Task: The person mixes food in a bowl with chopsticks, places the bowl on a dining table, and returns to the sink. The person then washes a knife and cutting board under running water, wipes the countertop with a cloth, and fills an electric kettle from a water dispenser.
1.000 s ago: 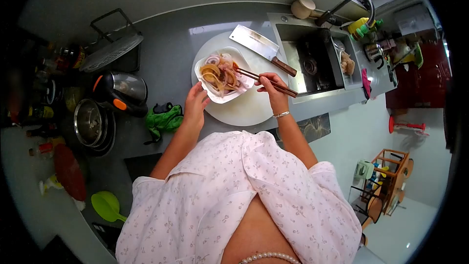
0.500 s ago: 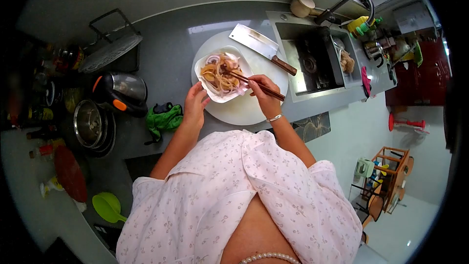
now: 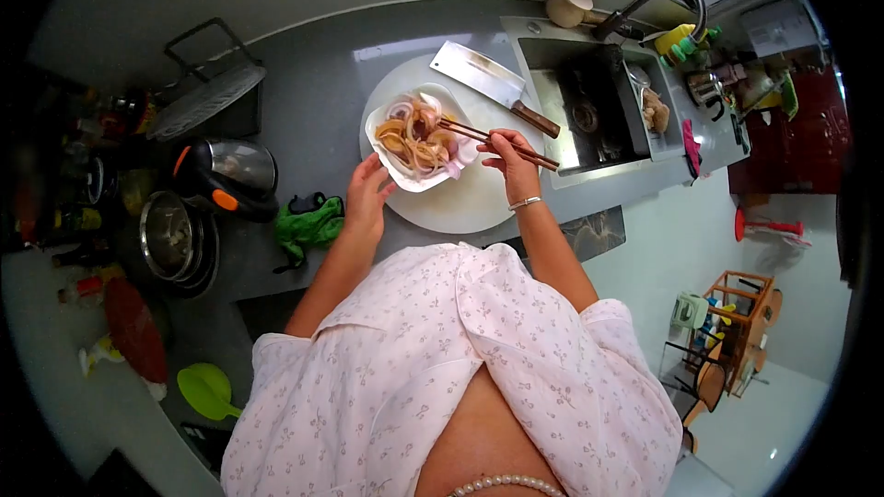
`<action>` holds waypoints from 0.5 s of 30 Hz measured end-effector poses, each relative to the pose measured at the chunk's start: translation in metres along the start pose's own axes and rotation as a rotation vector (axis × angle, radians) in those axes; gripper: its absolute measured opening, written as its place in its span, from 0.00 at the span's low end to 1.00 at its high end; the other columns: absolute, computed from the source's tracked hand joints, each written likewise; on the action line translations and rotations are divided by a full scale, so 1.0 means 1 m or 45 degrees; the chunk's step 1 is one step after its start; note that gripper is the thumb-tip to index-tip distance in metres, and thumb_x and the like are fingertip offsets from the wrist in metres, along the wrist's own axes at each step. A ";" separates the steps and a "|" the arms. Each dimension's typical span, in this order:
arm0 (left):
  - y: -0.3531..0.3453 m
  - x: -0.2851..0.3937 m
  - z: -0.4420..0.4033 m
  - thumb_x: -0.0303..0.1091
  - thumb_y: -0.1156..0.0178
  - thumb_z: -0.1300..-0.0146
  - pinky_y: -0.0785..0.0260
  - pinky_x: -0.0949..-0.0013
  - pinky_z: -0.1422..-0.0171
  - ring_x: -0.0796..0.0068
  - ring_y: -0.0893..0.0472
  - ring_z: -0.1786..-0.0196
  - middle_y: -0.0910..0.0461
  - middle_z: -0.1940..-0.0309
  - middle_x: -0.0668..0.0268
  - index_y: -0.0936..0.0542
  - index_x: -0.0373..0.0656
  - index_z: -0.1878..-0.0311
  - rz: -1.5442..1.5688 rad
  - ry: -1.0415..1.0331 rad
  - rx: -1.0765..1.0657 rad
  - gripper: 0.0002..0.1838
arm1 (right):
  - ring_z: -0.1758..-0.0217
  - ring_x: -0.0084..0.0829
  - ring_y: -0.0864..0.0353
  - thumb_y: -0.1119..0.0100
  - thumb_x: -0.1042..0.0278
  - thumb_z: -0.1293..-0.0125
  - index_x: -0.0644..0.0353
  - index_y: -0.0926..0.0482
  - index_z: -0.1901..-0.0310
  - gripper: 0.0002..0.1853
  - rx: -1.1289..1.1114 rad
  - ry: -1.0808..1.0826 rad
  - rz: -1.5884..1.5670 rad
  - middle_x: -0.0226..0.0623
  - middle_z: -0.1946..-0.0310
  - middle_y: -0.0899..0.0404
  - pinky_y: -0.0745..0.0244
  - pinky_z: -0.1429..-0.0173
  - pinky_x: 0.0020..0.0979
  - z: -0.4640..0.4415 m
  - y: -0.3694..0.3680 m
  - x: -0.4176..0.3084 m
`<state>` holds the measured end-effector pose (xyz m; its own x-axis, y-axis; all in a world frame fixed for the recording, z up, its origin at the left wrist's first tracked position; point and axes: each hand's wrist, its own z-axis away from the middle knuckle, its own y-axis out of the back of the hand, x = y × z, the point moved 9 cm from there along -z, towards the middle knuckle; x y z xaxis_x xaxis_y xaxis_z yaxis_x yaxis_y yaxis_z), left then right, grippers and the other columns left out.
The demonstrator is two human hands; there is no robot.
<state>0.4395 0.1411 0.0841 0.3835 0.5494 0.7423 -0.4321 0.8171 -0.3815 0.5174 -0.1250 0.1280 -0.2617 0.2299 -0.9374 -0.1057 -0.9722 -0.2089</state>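
Two chopsticks (image 3: 543,161) reach into sliced onions (image 3: 412,143) in a white bowl (image 3: 414,186), upper centre.
Slow strokes from beneath the slices, with the bowl steadied, should keep them inside. The right hand (image 3: 512,161) is closed around the chopsticks; the left hand (image 3: 368,195) curves loosely at the bowl's lower-left rim, though whether it grips cannot be told.

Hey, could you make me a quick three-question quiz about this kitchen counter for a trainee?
1. Which hand holds the chopsticks?
2. Fill in the blank: the left hand is at the edge of a white ____.
3. Which of these lies nearest the cleaver: (a) kettle, (b) sink, (c) pearl necklace?

Key:
1. The right hand.
2. Bowl.
3. (b).
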 end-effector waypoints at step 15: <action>0.001 -0.002 -0.001 0.30 0.48 0.32 0.35 0.65 0.41 0.74 0.28 0.42 0.28 0.42 0.67 0.32 0.41 0.35 0.032 -0.013 -0.011 0.22 | 0.63 0.23 0.15 0.41 0.67 0.32 0.63 0.21 0.58 0.08 -0.257 0.061 0.262 0.35 0.66 0.17 0.21 0.67 0.23 0.019 -0.052 -0.019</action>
<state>0.4392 0.1409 0.0823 0.3646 0.5681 0.7378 -0.4345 0.8046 -0.4048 0.5094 -0.0781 0.1621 -0.2120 0.0295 -0.9768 0.1389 -0.9885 -0.0599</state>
